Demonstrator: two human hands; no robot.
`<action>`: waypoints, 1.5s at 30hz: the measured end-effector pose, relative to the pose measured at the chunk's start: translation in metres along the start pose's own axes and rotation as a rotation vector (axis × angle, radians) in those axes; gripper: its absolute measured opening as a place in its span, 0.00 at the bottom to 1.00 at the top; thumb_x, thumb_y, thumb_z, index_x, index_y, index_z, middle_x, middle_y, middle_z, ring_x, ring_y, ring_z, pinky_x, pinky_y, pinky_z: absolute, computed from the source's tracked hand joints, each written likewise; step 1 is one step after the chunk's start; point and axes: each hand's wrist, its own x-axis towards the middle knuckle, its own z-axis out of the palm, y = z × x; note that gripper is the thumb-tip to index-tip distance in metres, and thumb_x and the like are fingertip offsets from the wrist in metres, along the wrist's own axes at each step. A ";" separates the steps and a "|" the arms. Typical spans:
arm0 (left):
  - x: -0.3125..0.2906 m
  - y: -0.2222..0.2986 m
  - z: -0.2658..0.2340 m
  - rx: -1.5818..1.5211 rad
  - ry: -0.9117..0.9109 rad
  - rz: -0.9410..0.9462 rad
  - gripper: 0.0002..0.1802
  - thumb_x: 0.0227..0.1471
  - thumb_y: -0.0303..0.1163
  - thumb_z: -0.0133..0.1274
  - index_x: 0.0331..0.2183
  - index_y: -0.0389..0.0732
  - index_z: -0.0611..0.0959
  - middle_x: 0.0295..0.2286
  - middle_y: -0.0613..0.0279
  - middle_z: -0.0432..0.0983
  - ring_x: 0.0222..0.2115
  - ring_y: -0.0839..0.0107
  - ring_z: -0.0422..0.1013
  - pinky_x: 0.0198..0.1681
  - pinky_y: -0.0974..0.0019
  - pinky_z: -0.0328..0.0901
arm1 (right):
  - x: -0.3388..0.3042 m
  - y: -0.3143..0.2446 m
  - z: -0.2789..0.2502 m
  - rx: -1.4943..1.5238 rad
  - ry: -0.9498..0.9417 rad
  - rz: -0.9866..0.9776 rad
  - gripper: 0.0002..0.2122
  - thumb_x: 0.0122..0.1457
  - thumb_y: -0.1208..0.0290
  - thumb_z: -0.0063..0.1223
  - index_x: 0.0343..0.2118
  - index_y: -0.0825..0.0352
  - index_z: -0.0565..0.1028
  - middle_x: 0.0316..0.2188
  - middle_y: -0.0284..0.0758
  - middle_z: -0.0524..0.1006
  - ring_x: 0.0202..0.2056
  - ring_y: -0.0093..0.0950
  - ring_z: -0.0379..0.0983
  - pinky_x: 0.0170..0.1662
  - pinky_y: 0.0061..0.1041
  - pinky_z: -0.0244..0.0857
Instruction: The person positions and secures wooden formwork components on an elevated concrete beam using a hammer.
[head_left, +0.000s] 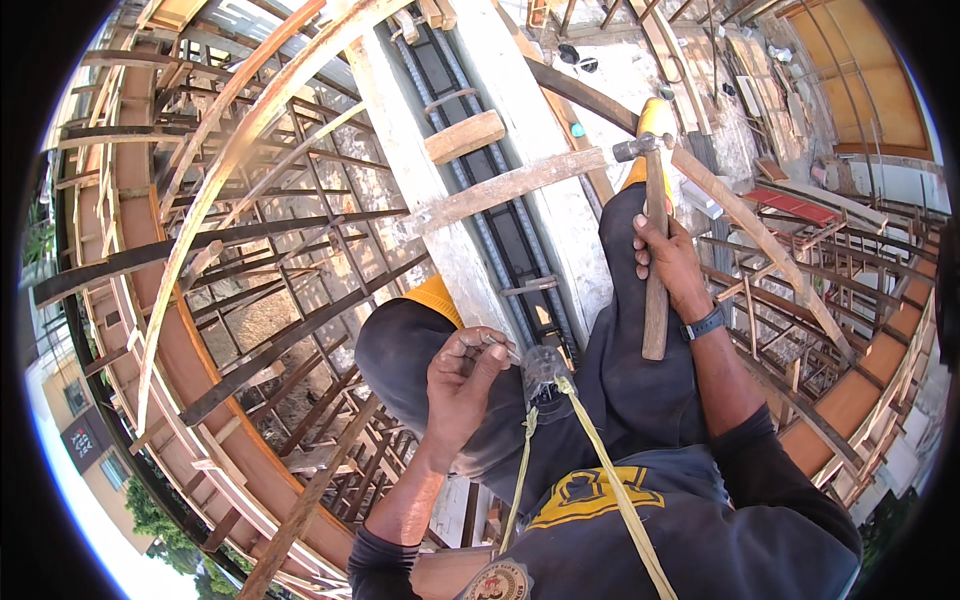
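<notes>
My right hand (pixel 670 262) is wrapped round the wooden handle of a hammer (pixel 655 290), its dark metal head pointing up and away from me. At the left, the fingers of my left hand (pixel 462 385) are pinched together on a thin, light metal piece that looks like a nail (pixel 513 354). Close beside those fingertips hangs a clear plastic container (pixel 545 368), tied to a yellow strap (pixel 610 455) running up my chest. What lies inside the container is hard to make out.
I sit astride a long wooden beam form (pixel 448 262) holding steel reinforcing bars (pixel 515 215). A wooden strip (pixel 510 190) and a short block (pixel 464 137) lie across it. Timber framing (pixel 300 330) drops away on both sides. A loose plank (pixel 765 235) slants at the right.
</notes>
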 end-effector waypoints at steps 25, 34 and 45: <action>0.152 -0.019 -0.051 0.769 0.549 0.686 0.07 0.59 0.26 0.57 0.39 0.34 0.81 0.34 0.57 0.79 0.36 0.71 0.74 0.42 0.67 0.69 | -0.095 -0.039 0.079 -0.518 -0.390 -0.433 0.19 0.62 0.62 0.60 0.48 0.72 0.71 0.24 0.39 0.77 0.26 0.22 0.72 0.31 0.27 0.66; 0.154 -0.021 -0.056 0.781 0.524 0.752 0.06 0.59 0.25 0.58 0.38 0.34 0.81 0.33 0.57 0.78 0.35 0.70 0.74 0.40 0.66 0.69 | -0.085 -0.038 0.088 -0.685 -0.414 -0.499 0.18 0.63 0.60 0.58 0.45 0.70 0.70 0.20 0.45 0.74 0.22 0.37 0.76 0.27 0.32 0.66; 0.158 -0.024 -0.058 0.849 0.564 0.811 0.07 0.56 0.25 0.60 0.37 0.34 0.82 0.32 0.55 0.77 0.33 0.65 0.74 0.37 0.64 0.68 | -0.084 -0.060 0.098 -0.694 -0.464 -0.568 0.19 0.64 0.57 0.55 0.45 0.70 0.70 0.20 0.45 0.75 0.24 0.40 0.78 0.28 0.34 0.67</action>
